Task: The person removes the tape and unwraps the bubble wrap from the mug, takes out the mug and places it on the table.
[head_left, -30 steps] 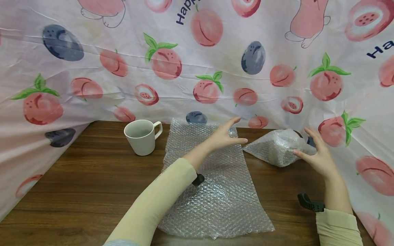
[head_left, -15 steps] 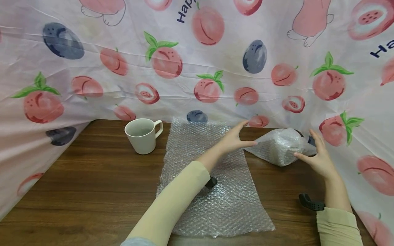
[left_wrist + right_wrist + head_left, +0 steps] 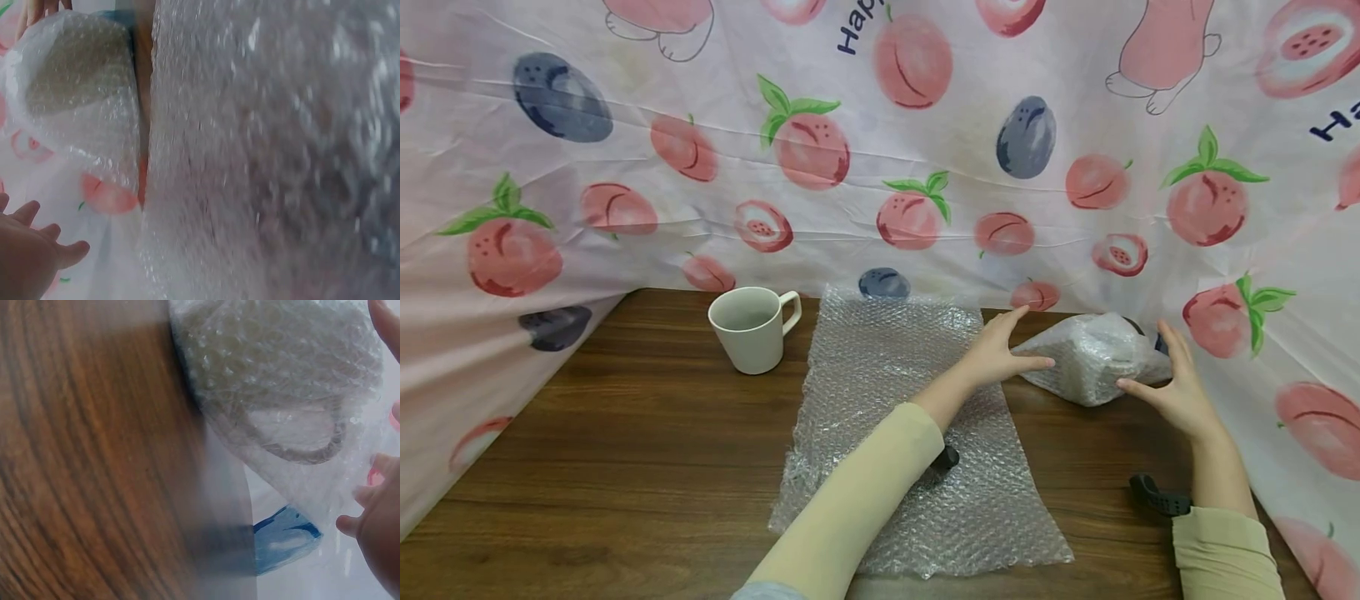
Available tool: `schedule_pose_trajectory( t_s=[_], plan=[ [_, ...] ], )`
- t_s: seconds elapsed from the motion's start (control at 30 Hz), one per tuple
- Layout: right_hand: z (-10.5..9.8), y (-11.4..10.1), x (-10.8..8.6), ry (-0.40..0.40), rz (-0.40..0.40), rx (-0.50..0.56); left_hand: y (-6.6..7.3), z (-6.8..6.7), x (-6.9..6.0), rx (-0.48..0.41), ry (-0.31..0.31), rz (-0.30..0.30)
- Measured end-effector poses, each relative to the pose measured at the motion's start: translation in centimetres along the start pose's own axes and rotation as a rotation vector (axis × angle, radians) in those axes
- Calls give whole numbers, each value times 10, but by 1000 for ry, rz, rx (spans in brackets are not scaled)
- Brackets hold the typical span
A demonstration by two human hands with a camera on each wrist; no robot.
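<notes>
A mug wrapped in bubble wrap (image 3: pixel 1090 358) lies at the back right of the table; its handle shows through the wrap in the right wrist view. My left hand (image 3: pixel 996 350) hovers at the bundle's left tail, thumb and fingers spread, above the right edge of a flat bubble wrap sheet (image 3: pixel 880 375). On the bundle's other side is my right hand (image 3: pixel 1180 392), also spread, its thumb close to the wrap; whether it touches, I cannot tell. Both hands hold nothing. A bare white mug (image 3: pixel 751 331) stands upright left of the sheet, handle pointing right.
The sheet runs from the back curtain (image 3: pixel 820 250) to the front of the dark wooden table (image 3: pixel 625 450). Curtain cloth printed with peaches encloses the back and sides, and the bundle lies close to it. Each wrist bears a black camera mount (image 3: pixel 1159 497).
My left hand has moved rightward over the sheet to the bundle's left tail. The right hand has stayed almost in place. The bundle and white mug have not moved.
</notes>
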State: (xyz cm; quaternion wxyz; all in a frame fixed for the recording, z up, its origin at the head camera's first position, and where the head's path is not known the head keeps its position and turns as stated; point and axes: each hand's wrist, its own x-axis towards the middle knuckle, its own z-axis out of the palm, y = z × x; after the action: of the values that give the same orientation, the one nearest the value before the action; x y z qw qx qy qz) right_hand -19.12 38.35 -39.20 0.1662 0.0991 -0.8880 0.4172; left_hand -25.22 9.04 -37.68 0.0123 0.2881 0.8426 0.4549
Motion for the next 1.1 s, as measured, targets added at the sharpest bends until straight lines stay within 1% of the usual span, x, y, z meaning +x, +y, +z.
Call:
schedule_pose_trajectory(
  t_s=[0.1,0.27,0.37,0.53,0.7,0.83,0.9,1.1],
  plan=[
    [0,1,-1,-20,26,1,1,7,1,44,4,-4],
    [1,0,-3,-48,61,15,0,19,1,43,0,0],
    [2,0,-3,-62,72,22,0,25,1,61,12,-5],
    [3,2,-3,-83,78,12,6,33,2,69,13,-14],
    [2,6,-3,-95,84,2,10,41,3,40,6,-5],
    [2,6,-4,-97,79,6,12,47,3,-12,-6,-24],
    [2,5,-4,-96,80,6,14,48,3,-24,-7,-37],
    [1,1,-5,-103,90,-5,17,51,4,3,5,-64]
  ],
)
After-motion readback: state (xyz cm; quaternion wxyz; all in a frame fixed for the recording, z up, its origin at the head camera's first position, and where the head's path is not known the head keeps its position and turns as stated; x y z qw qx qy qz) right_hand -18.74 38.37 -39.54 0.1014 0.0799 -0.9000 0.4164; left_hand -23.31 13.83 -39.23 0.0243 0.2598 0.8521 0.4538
